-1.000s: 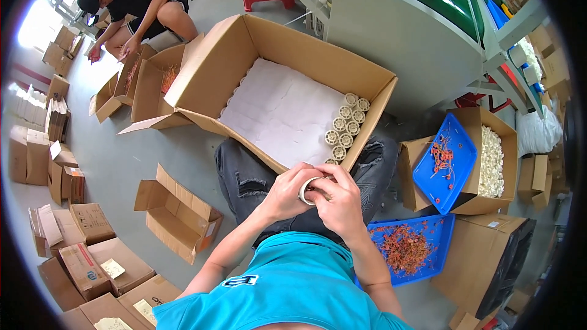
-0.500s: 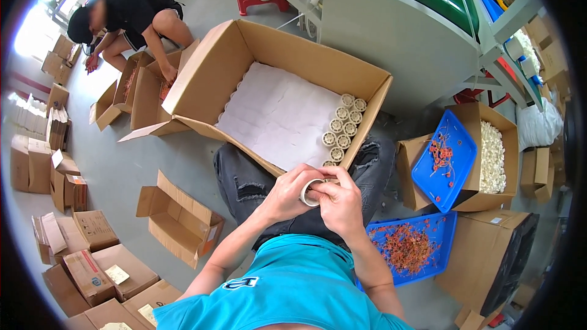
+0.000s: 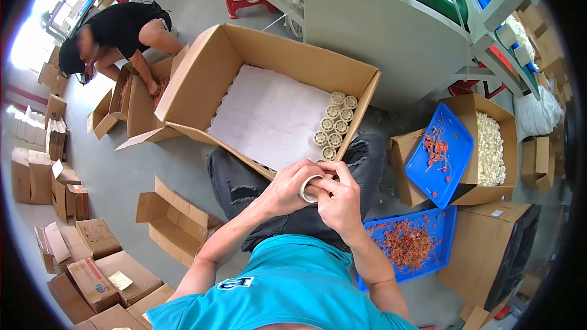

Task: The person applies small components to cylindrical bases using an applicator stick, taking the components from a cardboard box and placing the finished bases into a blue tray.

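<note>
A short white plastic cylinder (image 3: 302,192), its round mouth facing up toward me, is gripped in my left hand (image 3: 282,190). My right hand (image 3: 340,200) is closed at its other side, with thumb and fingers at and partly inside the mouth. Whatever small part those fingers may hold is hidden. Just beyond both hands, a big open cardboard box (image 3: 299,52) leans over my lap. A white sheet (image 3: 269,119) covers much of its inside. Along its right end several cream-coloured round cylinders (image 3: 333,126) stand upright in rows.
To my right lie a blue tray (image 3: 449,250) of red-orange wired parts and a second blue tray (image 3: 422,174) on a carton of white pieces (image 3: 490,153). A co-worker (image 3: 116,36) squats far left, reaching into a carton. More cartons (image 3: 174,226) stand left; a green-topped machine (image 3: 373,36) is ahead.
The view has shifted slightly. Both hands stay together on the white cylinder, with the right fingers moved a little at its mouth. The co-worker's head has turned and lowered.
</note>
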`<state>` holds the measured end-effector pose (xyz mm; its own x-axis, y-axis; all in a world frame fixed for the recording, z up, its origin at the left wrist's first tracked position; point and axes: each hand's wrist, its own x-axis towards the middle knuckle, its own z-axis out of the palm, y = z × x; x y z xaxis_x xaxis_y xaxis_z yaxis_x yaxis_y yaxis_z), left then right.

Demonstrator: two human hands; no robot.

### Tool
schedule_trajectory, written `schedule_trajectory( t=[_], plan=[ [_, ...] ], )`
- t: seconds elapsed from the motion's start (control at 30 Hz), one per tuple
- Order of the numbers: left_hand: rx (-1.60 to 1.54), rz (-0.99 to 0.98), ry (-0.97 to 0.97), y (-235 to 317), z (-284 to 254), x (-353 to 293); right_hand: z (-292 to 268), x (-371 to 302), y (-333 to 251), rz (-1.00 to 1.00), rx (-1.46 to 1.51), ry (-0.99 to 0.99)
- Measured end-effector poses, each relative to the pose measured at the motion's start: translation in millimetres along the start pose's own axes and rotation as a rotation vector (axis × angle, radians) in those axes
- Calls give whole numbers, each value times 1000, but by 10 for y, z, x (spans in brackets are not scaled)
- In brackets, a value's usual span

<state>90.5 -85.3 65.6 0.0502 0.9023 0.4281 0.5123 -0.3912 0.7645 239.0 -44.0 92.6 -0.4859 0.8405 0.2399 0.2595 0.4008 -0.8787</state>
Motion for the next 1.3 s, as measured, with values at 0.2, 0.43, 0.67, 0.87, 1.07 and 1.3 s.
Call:
schedule_trajectory(
  t=[0.2, 0.43, 0.67, 0.87, 1.07, 1.3],
  plan=[
    [-55, -53, -73, -68, 111, 164, -183, 16, 199, -17, 61, 66],
    [215, 175, 98, -270, -348, 1883, -472, -390, 860, 349, 352, 184],
    [517, 166, 405, -747, -302, 4304, -250, -935, 1340, 735, 515, -153],
    [827, 7, 612, -1686, -733, 4962, -229, -852, 1272, 700, 445, -152],
    [751, 600, 779, -1054, -89, 4334, -293, -939, 1278, 658, 399, -43],
    [466, -101, -52, -2459, 756, 1084, -204, -877, 1218, 680, 434, -23]
  ],
)
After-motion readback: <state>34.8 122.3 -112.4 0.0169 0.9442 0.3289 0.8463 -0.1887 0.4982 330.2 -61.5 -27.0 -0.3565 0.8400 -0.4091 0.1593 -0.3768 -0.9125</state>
